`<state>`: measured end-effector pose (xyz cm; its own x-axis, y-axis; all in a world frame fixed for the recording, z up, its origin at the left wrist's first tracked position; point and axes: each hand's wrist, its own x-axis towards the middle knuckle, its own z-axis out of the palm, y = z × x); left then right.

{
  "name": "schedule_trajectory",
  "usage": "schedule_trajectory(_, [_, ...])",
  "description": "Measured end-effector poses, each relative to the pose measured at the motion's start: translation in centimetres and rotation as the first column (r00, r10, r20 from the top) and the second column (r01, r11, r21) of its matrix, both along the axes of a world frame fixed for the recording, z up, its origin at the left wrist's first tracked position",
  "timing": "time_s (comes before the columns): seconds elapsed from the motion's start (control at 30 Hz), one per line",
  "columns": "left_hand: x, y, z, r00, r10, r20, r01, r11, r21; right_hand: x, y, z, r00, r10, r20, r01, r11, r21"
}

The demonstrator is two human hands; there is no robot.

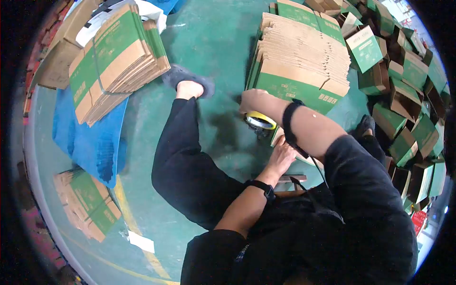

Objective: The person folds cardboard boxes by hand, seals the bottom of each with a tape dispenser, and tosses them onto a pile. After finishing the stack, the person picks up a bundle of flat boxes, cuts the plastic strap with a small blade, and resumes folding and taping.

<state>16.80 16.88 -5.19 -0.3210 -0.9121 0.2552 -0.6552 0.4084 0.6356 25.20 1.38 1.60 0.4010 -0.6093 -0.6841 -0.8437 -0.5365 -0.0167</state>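
My right hand (254, 100) is closed on a tape dispenser with a yellow-edged roll (261, 120), just beyond a small brown-and-green carton (307, 156). My forearm, with a black strap, crosses over the carton and hides much of it. My left hand (282, 157), with a dark watch on its wrist, grips the near left edge of that carton, fingers bent against the cardboard. The fingers of my right hand are partly turned away. Directly ahead stands a large stack of flattened cartons (304, 61), brown with green bands.
At the right lies a heap of folded-up cartons (406, 95). A strapped bundle of flat cartons (114, 61) rests on a blue sheet (90, 137) at the left. Another bundle (90, 202) and a white paper (141, 242) lie on the green floor (209, 123).
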Motion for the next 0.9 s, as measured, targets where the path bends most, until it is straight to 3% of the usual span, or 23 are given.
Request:
schedule_trajectory(0.07, [-0.1, 0.0, 0.1, 0.997, 0.013, -0.071, 0.004, 0.971, 0.241, -0.1, 0.2, 2.6, 1.000, 0.017, 0.002, -0.017, 0.999, 0.034])
schedule_trajectory(0.1, [0.4, -0.4, 1.3, 0.993, -0.085, 0.086, 0.060, 0.963, 0.263, -0.8, 0.0, 4.1, 0.999, 0.046, 0.005, -0.046, 0.997, 0.056])
schedule_trajectory(0.13, [0.4, -0.6, 1.5, 0.998, -0.046, 0.044, 0.042, 0.996, 0.074, -2.7, -0.3, 4.8, 1.000, 0.017, -0.004, -0.016, 0.998, 0.055])
schedule_trajectory(0.2, [0.6, -0.9, 0.8, 0.996, -0.030, -0.079, 0.022, 0.995, -0.100, -9.7, -1.7, 6.5, 0.959, -0.085, 0.272, -0.010, 0.943, 0.331])
schedule_trajectory(0.23, [0.4, -1.1, 0.7, 0.997, -0.040, -0.065, 0.036, 0.997, -0.072, -15.3, -0.3, 6.7, 0.783, -0.240, 0.575, 0.005, 0.925, 0.379])
schedule_trajectory(0.27, [0.2, -1.1, 0.3, 0.995, -0.008, -0.097, 0.010, 1.000, 0.021, -20.4, 1.7, 6.0, 0.598, -0.073, 0.798, -0.067, 0.988, 0.141])
schedule_trajectory(0.3, [0.2, -0.7, -0.8, 0.999, -0.048, -0.010, 0.048, 0.999, 0.008, -23.4, 3.9, 9.8, 0.666, -0.226, 0.711, 0.054, 0.965, 0.256])
schedule_trajectory(0.33, [0.3, -0.4, -1.9, 0.993, -0.084, 0.081, 0.084, 0.996, 0.002, -28.3, 5.4, 9.4, 0.647, -0.263, 0.715, 0.132, 0.963, 0.235])
schedule_trajectory(0.4, [0.3, -0.7, 0.1, 0.991, -0.072, 0.111, 0.086, 0.988, -0.132, -37.4, 8.3, 8.8, 0.744, -0.383, 0.548, 0.256, 0.920, 0.296])
schedule_trajectory(0.47, [-0.4, -0.4, 0.8, 0.960, -0.058, 0.275, 0.096, 0.987, -0.126, -39.8, 9.3, 8.6, 0.700, -0.428, 0.572, 0.302, 0.903, 0.305])
schedule_trajectory(0.57, [-0.8, -0.8, 2.7, 0.925, -0.178, 0.335, 0.199, 0.980, -0.029, -41.0, 10.3, 7.1, 0.611, -0.438, 0.659, 0.321, 0.899, 0.299])
schedule_trajectory(0.63, [-2.0, -3.7, 7.2, 0.857, 0.132, 0.498, -0.191, 0.979, 0.070, -41.9, 10.6, 6.5, 0.562, -0.472, 0.679, 0.329, 0.881, 0.341])
schedule_trajectory(0.67, [-2.3, -6.4, 6.2, 0.829, 0.337, 0.446, -0.357, 0.933, -0.041, -42.7, 10.7, 6.3, 0.557, -0.501, 0.662, 0.335, 0.865, 0.373])
schedule_trajectory(0.7, [-1.8, -7.6, 2.7, 0.795, 0.476, 0.376, -0.532, 0.845, 0.055, -44.5, 11.2, 5.8, 0.534, -0.497, 0.684, 0.332, 0.867, 0.371])
schedule_trajectory(0.73, [-1.7, -8.5, 2.9, 0.803, 0.456, 0.384, -0.510, 0.859, 0.047, -46.8, 11.5, 5.5, 0.515, -0.485, 0.707, 0.331, 0.873, 0.359])
schedule_trajectory(0.77, [-2.1, -9.1, 3.1, 0.771, 0.455, 0.445, -0.592, 0.770, 0.238, -48.7, 11.9, 5.8, 0.549, -0.535, 0.642, 0.387, 0.844, 0.373])
schedule_trajectory(0.8, [-2.2, -8.8, 3.2, 0.741, 0.426, 0.519, -0.654, 0.632, 0.416, -50.0, 12.0, 5.2, 0.654, -0.481, 0.584, 0.371, 0.876, 0.307])
schedule_trajectory(0.83, [-1.8, -7.7, 2.9, 0.748, 0.390, 0.537, -0.639, 0.640, 0.426, -50.2, 12.2, 3.7, 0.643, -0.532, 0.551, 0.389, 0.846, 0.364])
schedule_trajectory(0.87, [-1.8, -7.9, 2.0, 0.752, 0.445, 0.487, -0.627, 0.711, 0.318, -50.1, 11.2, 1.7, 0.642, -0.554, 0.530, 0.401, 0.832, 0.384])
schedule_trajectory(0.9, [-1.9, -8.5, 1.5, 0.757, 0.500, 0.419, -0.614, 0.764, 0.197, -48.2, 10.3, -0.3, 0.655, -0.428, 0.623, 0.333, 0.903, 0.270])
